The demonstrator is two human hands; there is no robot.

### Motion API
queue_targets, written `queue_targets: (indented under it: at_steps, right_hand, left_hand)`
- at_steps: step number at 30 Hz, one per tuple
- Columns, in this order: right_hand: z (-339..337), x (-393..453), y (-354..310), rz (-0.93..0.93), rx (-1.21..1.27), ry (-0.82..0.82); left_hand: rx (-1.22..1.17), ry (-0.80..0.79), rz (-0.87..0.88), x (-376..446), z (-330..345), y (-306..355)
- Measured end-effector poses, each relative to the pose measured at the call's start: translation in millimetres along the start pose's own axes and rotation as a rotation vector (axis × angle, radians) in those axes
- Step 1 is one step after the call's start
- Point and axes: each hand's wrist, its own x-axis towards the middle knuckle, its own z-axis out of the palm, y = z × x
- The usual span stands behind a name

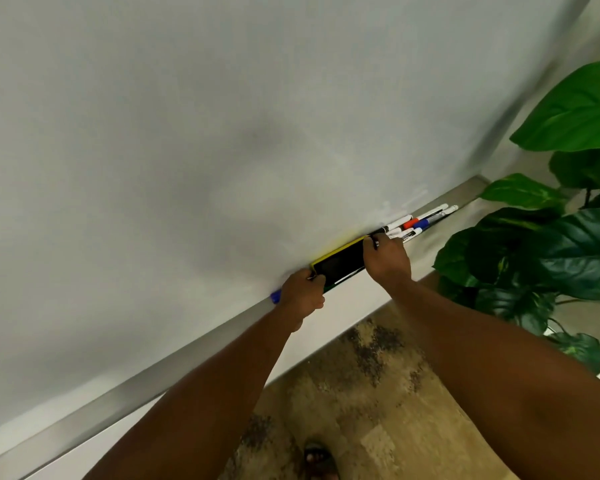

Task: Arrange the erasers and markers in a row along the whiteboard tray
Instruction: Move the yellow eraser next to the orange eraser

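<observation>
A black eraser with a yellow edge (340,262) lies lengthwise on the metal whiteboard tray (174,355). My left hand (303,292) pinches its left end and my right hand (388,259) pinches its right end. A green strip, perhaps a second eraser, shows just beneath it. Just left of my left hand a blue marker cap (275,296) pokes out on the tray. Several markers (417,221) with white barrels and black, red and blue caps lie bunched together on the tray to the right of my right hand.
The whiteboard (222,133) fills the upper view. A large leafy plant (548,244) stands close to the tray's right end. Patterned carpet (368,403) and one sandalled foot (319,462) are below.
</observation>
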Motion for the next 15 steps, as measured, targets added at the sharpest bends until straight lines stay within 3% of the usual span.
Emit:
queue_targets:
  at_steps: [8,15]
  right_hand:
    - [-6.8,-14.3,-14.3,-0.046,0.090,0.094]
    - [6.9,-63.1,-49.0,-0.098,0.223,0.080]
  left_hand:
    - [-0.047,-0.007,0.024,-17.8,-4.8,-2.8]
    - [0.164,0.215,0.137,-62.5,-45.1,-23.8]
